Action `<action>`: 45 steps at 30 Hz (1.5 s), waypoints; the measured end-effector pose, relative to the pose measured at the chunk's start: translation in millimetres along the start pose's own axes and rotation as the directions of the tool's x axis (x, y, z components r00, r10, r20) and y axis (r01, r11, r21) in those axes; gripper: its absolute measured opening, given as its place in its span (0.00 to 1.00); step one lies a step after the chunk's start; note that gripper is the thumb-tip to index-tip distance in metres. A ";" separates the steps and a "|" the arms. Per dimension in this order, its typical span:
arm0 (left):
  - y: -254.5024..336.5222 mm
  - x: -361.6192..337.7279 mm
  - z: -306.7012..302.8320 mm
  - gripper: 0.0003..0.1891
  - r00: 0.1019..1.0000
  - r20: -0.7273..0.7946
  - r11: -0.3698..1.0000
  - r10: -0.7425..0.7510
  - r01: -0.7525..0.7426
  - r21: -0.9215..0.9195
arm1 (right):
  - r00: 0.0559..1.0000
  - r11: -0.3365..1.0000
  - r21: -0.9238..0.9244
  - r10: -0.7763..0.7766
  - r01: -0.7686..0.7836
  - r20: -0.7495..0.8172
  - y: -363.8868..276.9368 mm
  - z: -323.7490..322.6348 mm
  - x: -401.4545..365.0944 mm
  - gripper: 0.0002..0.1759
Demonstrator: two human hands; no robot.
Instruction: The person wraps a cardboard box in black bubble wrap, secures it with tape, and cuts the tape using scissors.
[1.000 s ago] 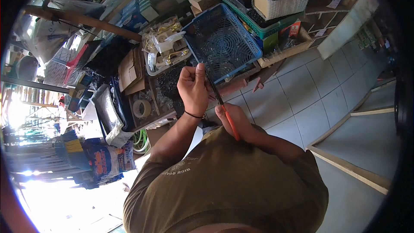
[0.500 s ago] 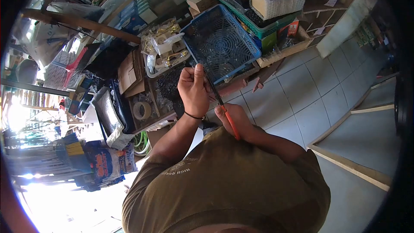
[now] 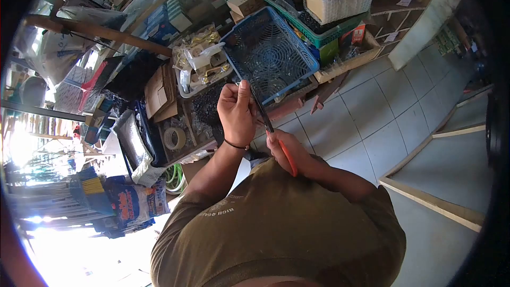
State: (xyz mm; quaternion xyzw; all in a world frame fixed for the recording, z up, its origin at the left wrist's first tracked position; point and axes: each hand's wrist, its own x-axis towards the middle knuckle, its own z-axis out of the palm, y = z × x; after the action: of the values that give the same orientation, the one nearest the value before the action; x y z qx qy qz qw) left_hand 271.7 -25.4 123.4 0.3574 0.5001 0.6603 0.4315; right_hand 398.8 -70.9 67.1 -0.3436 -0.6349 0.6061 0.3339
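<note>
Crowding the far left: blue-and-yellow bristles [image 3: 90,180], then a blue printed bag [image 3: 130,202] against glaring daylight. Wooden beam [image 3: 106,32] cuts across above. Next, cardboard [image 3: 158,95] lying at an angle, tape roll [image 3: 181,138] near the tabletop [image 3: 181,154] edge. White tray [image 3: 185,94] beyond, heaped with brass fittings [image 3: 212,72] and plastic bags. Dark bubble wrap [image 3: 206,107] fills the gap between tray and person.

Left hand [image 3: 235,117]: fingers curled in, thumb up, over the near side of that clutter. Can't tell if its grip is clenched on anything; palm side hidden. Orange-handled tool [image 3: 287,154] slants between the hands, black end up beside the left fingers, just short of the blue basket [image 3: 313,66]. Dark on dark up there, tip hard to make out. Right hand [image 3: 292,146]: grip wrapped round the orange handle, close to the shirt [image 3: 287,218].

Basket butts up by a green crate [image 3: 324,38]; bubble-wrapped box [image 3: 345,8] stacked on it. Tiled floor [image 3: 334,122] below, wood-framed panel [image 3: 446,170] far right.
</note>
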 end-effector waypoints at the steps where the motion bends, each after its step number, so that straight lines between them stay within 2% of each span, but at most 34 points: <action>1: 0.7 -0.6 0.4 0.13 1.000 -0.001 1.000 0.001 -0.001 0.000 | 1.000 1.000 -0.025 -0.015 0.015 0.003 -1.5 -0.4 -0.6 0.24; 8: 3.5 -4.8 -2.8 0.12 0.997 0.007 0.997 0.077 -0.077 0.029 | 0.998 1.000 -0.019 0.013 -0.012 0.053 -9.3 -3.3 -5.0 0.25; 10: 2.9 -5.9 -3.2 0.12 0.997 0.006 0.996 0.083 -0.083 0.029 | 0.998 0.994 -0.104 0.038 -0.033 0.047 -8.8 -5.1 -7.5 0.25; 13: 0.7 -4.8 -4.1 0.12 0.990 -0.005 0.985 0.139 -0.138 0.101 | 0.998 0.993 -0.111 0.049 -0.043 0.050 -16.1 -8.8 -10.1 0.26; 15: 6.5 2.0 -5.9 0.12 0.972 -0.051 0.967 0.230 -0.222 0.127 | 0.997 0.992 -0.110 0.062 -0.056 0.049 -1.1 -9.4 -14.3 0.25; 17: 16.0 18.4 -14.9 0.12 0.961 -0.022 0.960 0.277 -0.275 0.058 | 0.996 0.991 -0.114 0.069 -0.064 0.048 13.0 -8.7 -20.6 0.24; 19: 20.5 28.3 -21.8 0.12 0.979 0.119 0.987 0.163 -0.160 -0.032 | 0.978 0.959 0.190 0.204 -0.209 0.048 14.4 -8.1 -23.7 0.21; 20: 20.1 29.9 -22.0 0.12 0.978 0.119 0.985 0.169 -0.165 -0.039 | 0.979 0.962 0.182 0.200 -0.205 0.046 9.6 -9.9 -20.8 0.21; 22: 16.5 29.4 -20.2 0.12 0.980 0.194 0.992 0.039 -0.015 -0.124 | 0.975 0.975 0.044 0.218 -0.216 -0.048 -5.3 -13.6 -16.0 0.16; 23: 14.5 29.8 -19.6 0.12 0.979 0.200 0.992 0.037 -0.011 -0.129 | 0.974 0.975 0.041 0.221 -0.219 -0.056 -8.2 -13.8 -10.8 0.16; 25: 10.9 29.5 -21.4 0.12 0.964 0.264 0.982 -0.014 0.063 -0.180 | 0.978 0.996 0.038 0.084 -0.078 -0.191 -13.8 -13.0 3.3 0.14; 26: 13.5 28.9 -23.1 0.12 0.961 0.272 0.975 -0.055 0.110 -0.192 | 0.978 0.996 0.035 0.090 -0.085 -0.189 -19.9 -11.4 9.2 0.14; 28: 16.0 30.7 -31.7 0.12 0.952 0.291 0.962 -0.093 0.161 -0.220 | 0.964 0.983 0.179 0.087 -0.042 -0.251 -33.2 -5.7 21.9 0.13; 32: 17.9 36.9 -57.6 0.12 0.921 0.350 0.942 -0.172 0.258 -0.216 | 0.960 0.977 0.213 0.040 0.021 -0.276 -41.2 13.0 56.2 0.14; 34: 17.9 42.7 -67.6 0.12 0.919 0.360 0.926 -0.164 0.269 -0.264 | 0.923 0.944 0.262 -0.090 0.199 -0.375 -46.9 25.0 75.9 0.13; 38: 21.1 54.9 -87.7 0.11 0.907 0.374 0.879 -0.195 0.331 -0.343 | 0.945 0.946 0.267 -0.094 0.183 -0.315 -63.3 40.5 104.6 0.13; 40: 23.6 62.6 -99.3 0.10 0.894 0.415 0.862 -0.169 0.338 -0.377 | 0.954 0.971 0.178 -0.107 0.161 -0.278 -67.5 47.9 117.8 0.13; 44: 25.5 72.7 -121.7 0.09 0.943 0.302 0.903 -0.137 0.245 -0.354 | 0.985 0.990 0.136 -0.009 0.033 -0.173 -67.9 63.7 142.7 0.14; 45: 24.3 75.4 -128.0 0.09 0.943 0.295 0.913 -0.154 0.250 -0.323 | 0.985 0.979 0.203 0.014 0.022 -0.171 -73.0 70.9 147.8 0.14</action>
State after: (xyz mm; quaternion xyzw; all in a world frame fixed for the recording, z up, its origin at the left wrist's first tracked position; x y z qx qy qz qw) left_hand 122.8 -3.6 118.7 0.3039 0.3449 0.6379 0.6179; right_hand 256.9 13.0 138.2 -0.3570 -0.5388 0.6357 0.4221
